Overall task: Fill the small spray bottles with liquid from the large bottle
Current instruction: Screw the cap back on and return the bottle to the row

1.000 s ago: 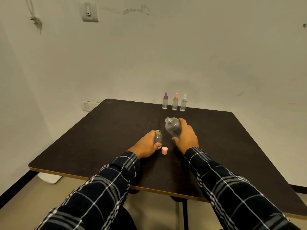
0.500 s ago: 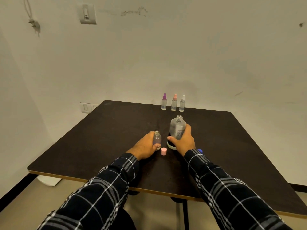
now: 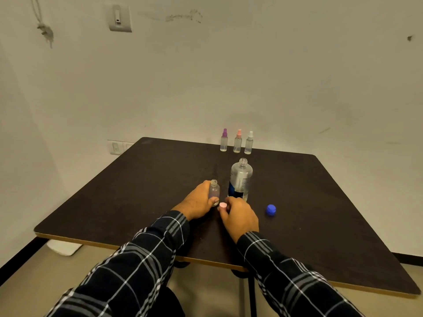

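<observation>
Four small spray bottles [image 3: 223,143] [image 3: 237,144] [image 3: 249,145] [image 3: 214,192] (one uncapped); one large bottle [image 3: 240,179]; one pink cap [image 3: 222,205]; one blue cap [image 3: 271,209].

Right hand [image 3: 240,216] left large bottle [image 3: 240,179] — pinches pink cap [image 3: 222,205]

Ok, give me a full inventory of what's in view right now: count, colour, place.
large bottle: 1, clear, dark label, uncapped, upright mid-table
small bottle: 1, clear, uncapped, left of large bottle
pink cap: 1, pink, in front of large bottle
blue cap: 1, blue, on table, right of large bottle
spray bottles: 3, clear, purple, pink, white tops, row at far edge
table: 1, dark brown
wall switch: 1, white, upper left
left hand: grips small bottle
right hand: pinches pink cap
</observation>
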Tool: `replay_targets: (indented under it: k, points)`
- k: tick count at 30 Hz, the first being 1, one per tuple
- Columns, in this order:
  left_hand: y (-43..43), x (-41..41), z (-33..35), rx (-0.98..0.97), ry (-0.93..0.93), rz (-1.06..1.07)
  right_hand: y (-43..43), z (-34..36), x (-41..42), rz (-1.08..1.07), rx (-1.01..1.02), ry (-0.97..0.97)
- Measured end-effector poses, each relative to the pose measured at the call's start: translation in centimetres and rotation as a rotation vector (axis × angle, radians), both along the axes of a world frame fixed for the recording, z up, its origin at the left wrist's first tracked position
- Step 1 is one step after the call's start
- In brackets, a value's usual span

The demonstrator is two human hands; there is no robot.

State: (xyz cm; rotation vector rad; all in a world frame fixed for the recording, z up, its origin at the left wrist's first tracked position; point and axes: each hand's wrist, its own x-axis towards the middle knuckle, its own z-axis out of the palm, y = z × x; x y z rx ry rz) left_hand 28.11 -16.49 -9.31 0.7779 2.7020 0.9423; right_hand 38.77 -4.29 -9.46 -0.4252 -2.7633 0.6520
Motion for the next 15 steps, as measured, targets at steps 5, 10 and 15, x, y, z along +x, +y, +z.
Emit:
replay_targets:
  k: [5, 10, 15]
  points:
    - [0.0, 0.1, 0.0, 0.008, 0.002, -0.001, 0.3, 0.5, -1.5, -0.014, -0.023, -0.102]
    - [-0.3, -0.1, -0.2, 0.016, 0.035, 0.002, 0.2, 1.3, -1.7, -0.007, -0.233, 0.278]
    - [-0.7, 0.1, -0.2, 0.050, 0.016, 0.001, -0.6, 3.3, -2.9, 0.010, -0.317, 0.375]
